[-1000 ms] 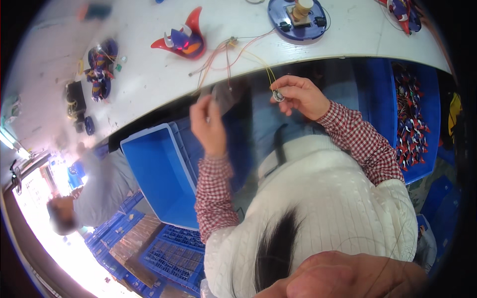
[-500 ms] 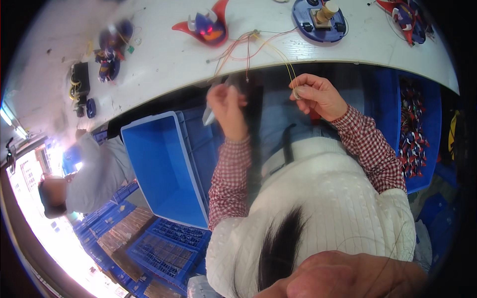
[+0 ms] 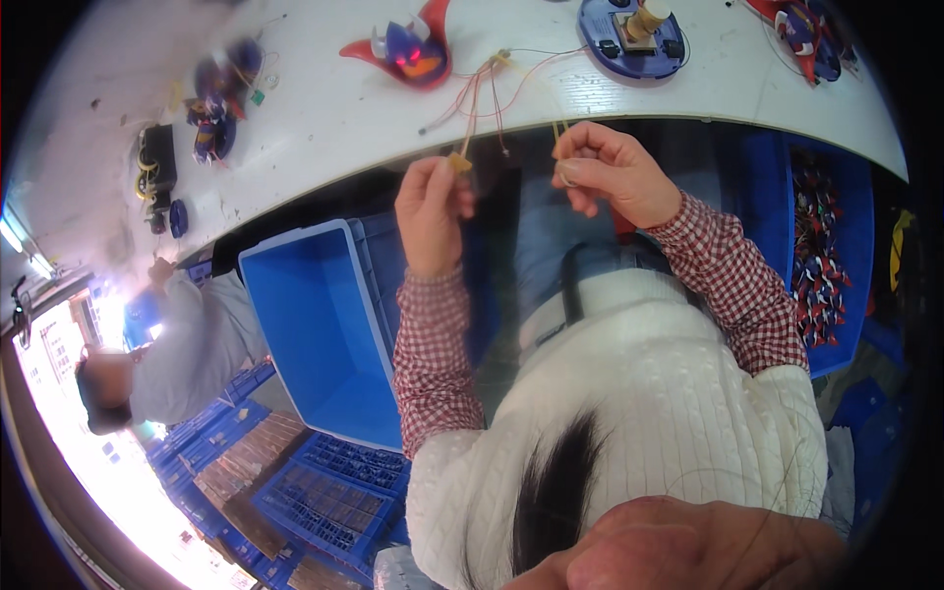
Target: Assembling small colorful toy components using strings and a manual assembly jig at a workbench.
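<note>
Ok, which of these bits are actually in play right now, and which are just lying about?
In play:
left hand, pinching a small yellow connector
right hand, pinching thin wire
wire bundle trailing onto the white table

Lying about:
red and blue toy shell
blue round base
empty blue bin
bin of small parts

The left hand pinches a small yellowish connector at the end of thin wires that run up onto the white desk. The right hand pinches another wire end just beside it. A red and blue toy part and a blue round base lie on the desk; an empty blue bin sits below
</note>
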Action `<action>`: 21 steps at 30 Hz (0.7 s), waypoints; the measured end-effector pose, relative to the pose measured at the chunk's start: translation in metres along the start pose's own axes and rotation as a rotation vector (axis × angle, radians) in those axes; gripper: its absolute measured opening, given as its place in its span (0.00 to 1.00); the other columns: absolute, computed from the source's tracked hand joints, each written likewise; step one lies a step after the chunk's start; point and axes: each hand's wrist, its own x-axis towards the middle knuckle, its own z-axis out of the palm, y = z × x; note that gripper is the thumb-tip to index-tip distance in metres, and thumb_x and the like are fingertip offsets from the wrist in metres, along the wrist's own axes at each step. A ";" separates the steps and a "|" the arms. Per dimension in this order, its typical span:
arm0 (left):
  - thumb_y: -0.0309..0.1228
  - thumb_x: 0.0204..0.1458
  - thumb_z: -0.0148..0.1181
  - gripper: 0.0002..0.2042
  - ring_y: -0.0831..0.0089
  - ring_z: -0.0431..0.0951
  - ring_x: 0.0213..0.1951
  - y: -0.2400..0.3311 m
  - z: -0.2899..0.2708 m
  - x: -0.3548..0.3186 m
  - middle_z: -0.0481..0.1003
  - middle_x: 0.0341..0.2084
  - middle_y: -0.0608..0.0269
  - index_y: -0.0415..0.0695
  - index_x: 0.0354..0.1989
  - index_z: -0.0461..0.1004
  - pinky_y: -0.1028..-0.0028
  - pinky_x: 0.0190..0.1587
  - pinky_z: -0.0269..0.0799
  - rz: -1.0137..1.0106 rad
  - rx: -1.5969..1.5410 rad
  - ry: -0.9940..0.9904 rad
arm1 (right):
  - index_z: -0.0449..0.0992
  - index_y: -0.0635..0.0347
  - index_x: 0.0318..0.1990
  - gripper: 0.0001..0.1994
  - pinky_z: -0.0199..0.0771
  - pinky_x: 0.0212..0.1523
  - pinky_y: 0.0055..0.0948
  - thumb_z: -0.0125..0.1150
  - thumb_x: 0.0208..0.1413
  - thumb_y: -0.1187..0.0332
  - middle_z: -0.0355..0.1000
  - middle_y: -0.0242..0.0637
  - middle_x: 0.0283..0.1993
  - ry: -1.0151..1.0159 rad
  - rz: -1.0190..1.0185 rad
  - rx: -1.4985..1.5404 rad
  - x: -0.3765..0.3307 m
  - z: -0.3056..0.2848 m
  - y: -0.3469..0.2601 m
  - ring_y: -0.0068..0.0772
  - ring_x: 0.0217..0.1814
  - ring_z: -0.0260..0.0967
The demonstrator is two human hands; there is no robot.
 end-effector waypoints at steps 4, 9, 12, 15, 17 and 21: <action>0.28 0.55 0.56 0.06 0.80 0.69 0.21 0.003 0.015 -0.011 0.72 0.22 0.64 0.39 0.37 0.72 0.85 0.23 0.66 -0.069 -0.065 -0.010 | 0.71 0.62 0.40 0.06 0.65 0.20 0.14 0.56 0.56 0.73 0.71 0.34 0.30 -0.048 -0.043 -0.136 0.011 0.017 -0.008 0.17 0.19 0.63; 0.27 0.54 0.56 0.06 0.80 0.69 0.20 0.002 0.026 -0.019 0.73 0.24 0.62 0.38 0.37 0.72 0.86 0.22 0.66 0.023 0.139 -0.016 | 0.72 0.62 0.38 0.05 0.64 0.23 0.14 0.57 0.54 0.75 0.69 0.32 0.28 -0.101 -0.054 -0.213 0.023 0.022 -0.002 0.17 0.21 0.61; 0.27 0.56 0.55 0.06 0.79 0.72 0.21 -0.001 0.033 -0.023 0.73 0.22 0.62 0.38 0.38 0.71 0.85 0.22 0.68 0.046 0.150 0.023 | 0.72 0.63 0.36 0.05 0.63 0.25 0.14 0.58 0.52 0.77 0.69 0.31 0.29 -0.013 -0.343 -0.493 0.024 0.026 0.006 0.17 0.23 0.61; 0.27 0.56 0.55 0.06 0.78 0.73 0.22 -0.009 0.041 -0.021 0.73 0.22 0.62 0.38 0.38 0.70 0.85 0.22 0.69 0.054 0.118 0.038 | 0.72 0.63 0.36 0.05 0.63 0.26 0.14 0.59 0.50 0.78 0.68 0.31 0.29 0.036 -0.477 -0.606 0.028 0.023 0.015 0.18 0.24 0.61; 0.27 0.56 0.55 0.06 0.78 0.73 0.22 -0.012 0.045 -0.024 0.73 0.22 0.61 0.37 0.38 0.69 0.84 0.22 0.70 0.037 0.049 0.044 | 0.72 0.63 0.35 0.05 0.62 0.27 0.15 0.59 0.49 0.79 0.68 0.31 0.29 0.074 -0.533 -0.645 0.026 0.023 0.021 0.19 0.26 0.60; 0.27 0.56 0.55 0.06 0.77 0.73 0.22 -0.015 0.050 -0.023 0.73 0.23 0.59 0.37 0.37 0.68 0.83 0.23 0.71 0.017 -0.006 0.029 | 0.72 0.64 0.34 0.06 0.63 0.26 0.17 0.59 0.48 0.80 0.68 0.32 0.30 0.101 -0.594 -0.700 0.029 0.020 0.021 0.22 0.25 0.61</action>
